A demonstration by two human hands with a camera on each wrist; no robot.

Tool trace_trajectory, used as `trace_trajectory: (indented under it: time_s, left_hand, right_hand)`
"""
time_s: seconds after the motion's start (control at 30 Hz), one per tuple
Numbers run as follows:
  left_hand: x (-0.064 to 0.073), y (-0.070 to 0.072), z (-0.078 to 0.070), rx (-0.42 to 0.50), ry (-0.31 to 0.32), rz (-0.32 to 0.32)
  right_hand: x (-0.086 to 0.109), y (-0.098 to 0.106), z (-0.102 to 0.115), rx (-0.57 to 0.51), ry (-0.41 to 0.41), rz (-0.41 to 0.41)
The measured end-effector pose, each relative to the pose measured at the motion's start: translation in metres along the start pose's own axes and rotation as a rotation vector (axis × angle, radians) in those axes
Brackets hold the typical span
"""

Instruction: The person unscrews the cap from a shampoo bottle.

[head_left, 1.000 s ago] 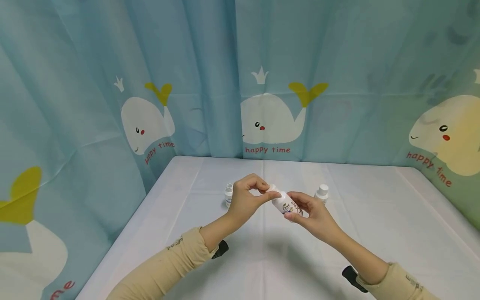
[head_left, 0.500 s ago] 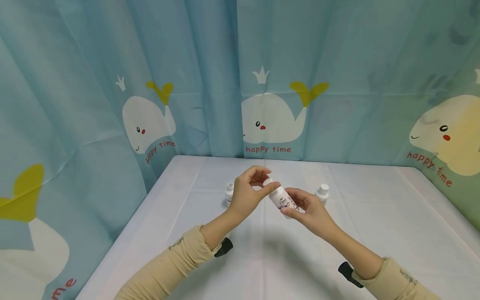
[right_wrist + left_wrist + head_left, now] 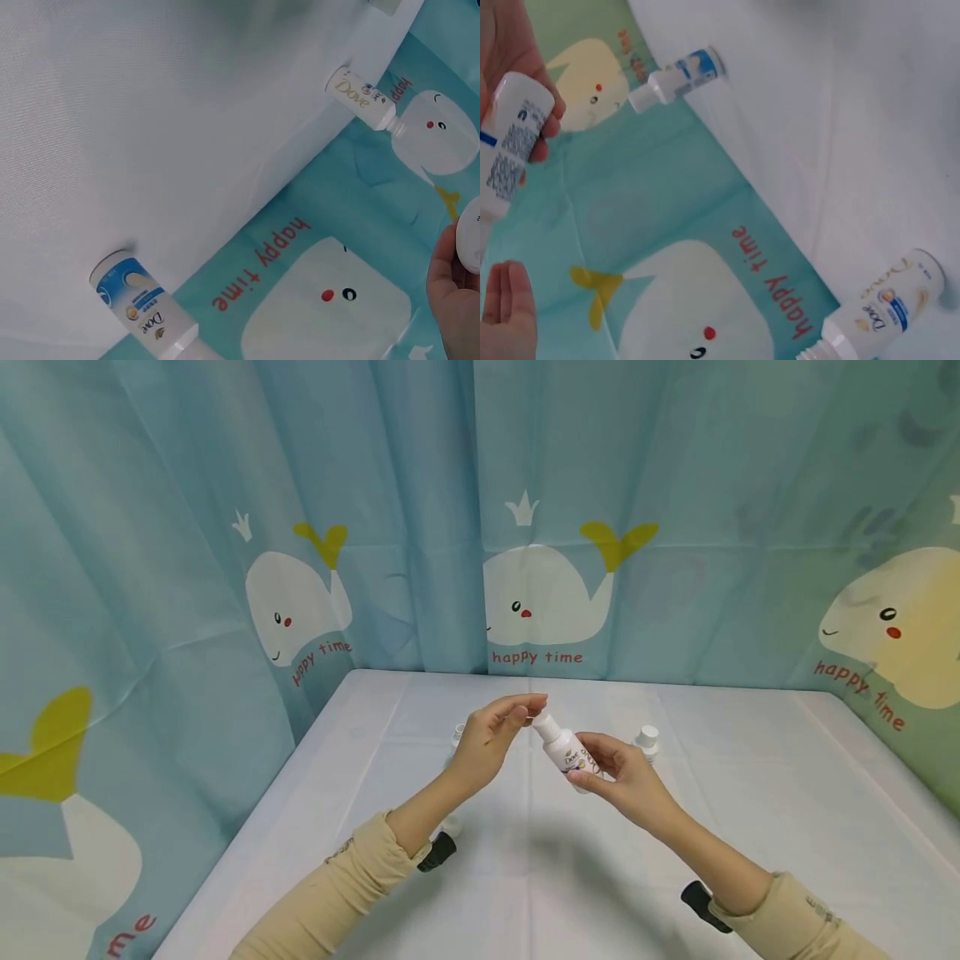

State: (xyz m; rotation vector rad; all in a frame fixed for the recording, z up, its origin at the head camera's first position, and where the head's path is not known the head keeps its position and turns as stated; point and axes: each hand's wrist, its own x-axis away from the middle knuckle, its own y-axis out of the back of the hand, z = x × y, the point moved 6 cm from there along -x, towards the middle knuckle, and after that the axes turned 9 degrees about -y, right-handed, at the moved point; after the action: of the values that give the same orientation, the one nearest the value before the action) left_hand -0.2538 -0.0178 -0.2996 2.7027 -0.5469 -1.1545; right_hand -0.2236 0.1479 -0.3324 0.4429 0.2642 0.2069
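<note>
My right hand [image 3: 630, 781] grips a small white Dove bottle [image 3: 567, 752] around its lower body, above the table and tilted with its neck up to the left. A white screw cap [image 3: 545, 725] sits at its top. My left hand [image 3: 487, 739] is beside the cap, fingers extended over it and thumb off it. In the left wrist view, those straight fingers [image 3: 510, 296] stand just below the held bottle [image 3: 514, 142]. The right wrist view catches only the rounded bottom of this bottle [image 3: 471, 236] in the right hand [image 3: 454, 300].
Behind my left hand stands a Dove bottle [image 3: 889, 307] with a bare threaded neck. Another bottle [image 3: 146, 304], blue-labelled and capped, stands behind my right hand. A small round white thing [image 3: 452, 825] lies by my left wrist. A whale-print curtain [image 3: 420, 527] borders the white table [image 3: 600, 877].
My left thumb and fingers, earlier pinching the cap and neck, have come off and straightened. The right hand still grips the bottle, nearly in place. The small white thing by the left wrist now shows.
</note>
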Motion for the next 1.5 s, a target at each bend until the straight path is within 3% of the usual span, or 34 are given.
trace_trajectory:
  time_s: [0.23,0.47,0.63,0.77,0.9,1.17,1.37,1.5]
  left_hand:
    - [-0.001,0.005,0.004,0.065,-0.012,0.055]
    - [-0.001,0.0,0.007,0.194,0.01,0.172]
    - [-0.003,-0.005,0.006,0.251,0.027,0.252]
    - [-0.005,-0.009,0.004,0.27,0.0,0.28]
    - [-0.006,-0.01,0.004,0.271,-0.015,0.257]
    - [-0.005,-0.009,0.005,0.239,0.059,0.177]
    - [0.0,-0.005,0.007,0.173,0.127,0.068]
    - [0.003,-0.006,0.011,0.199,0.154,-0.004]
  right_hand:
    - [0.002,0.003,-0.004,-0.001,-0.024,-0.015]
    - [0.004,0.006,-0.009,-0.022,-0.046,-0.006]
    - [0.004,0.005,-0.004,-0.027,-0.021,0.01]
    - [0.004,0.003,0.0,-0.036,0.002,0.016]
    - [0.004,0.001,0.003,-0.053,0.018,0.02]
    - [0.004,0.001,0.002,-0.048,0.007,0.016]
    - [0.006,0.0,0.002,-0.056,0.001,0.022]
    - [0.006,-0.002,0.0,-0.055,-0.003,0.021]
